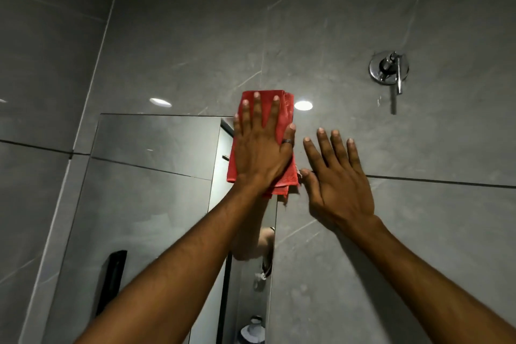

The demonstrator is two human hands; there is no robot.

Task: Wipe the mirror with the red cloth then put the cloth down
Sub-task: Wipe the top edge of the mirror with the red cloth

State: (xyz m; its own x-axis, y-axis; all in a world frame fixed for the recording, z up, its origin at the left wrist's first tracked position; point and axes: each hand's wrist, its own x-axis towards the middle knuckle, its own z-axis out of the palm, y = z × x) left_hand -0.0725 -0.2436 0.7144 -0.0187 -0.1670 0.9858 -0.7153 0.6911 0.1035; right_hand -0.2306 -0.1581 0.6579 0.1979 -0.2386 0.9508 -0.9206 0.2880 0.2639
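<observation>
A frameless mirror (156, 190) is set flush in the grey tiled wall at the left. The folded red cloth (284, 112) lies flat against the mirror's top right corner, part of it over the wall tile. My left hand (262, 145) presses on the cloth with fingers spread; a ring is on the thumb. Just to the right of the cloth, my right hand (337, 179) rests flat on the bare wall tile, fingers apart, holding nothing. Its thumb is close to the cloth's lower right corner. My forearm's reflection shows in the mirror below the cloth.
A chrome shower valve with a lever (389, 70) is mounted on the wall at the upper right. Ceiling light reflections (303, 105) glare on the tiles. The mirror shows a dark holder (111, 279) and a white object (252, 329).
</observation>
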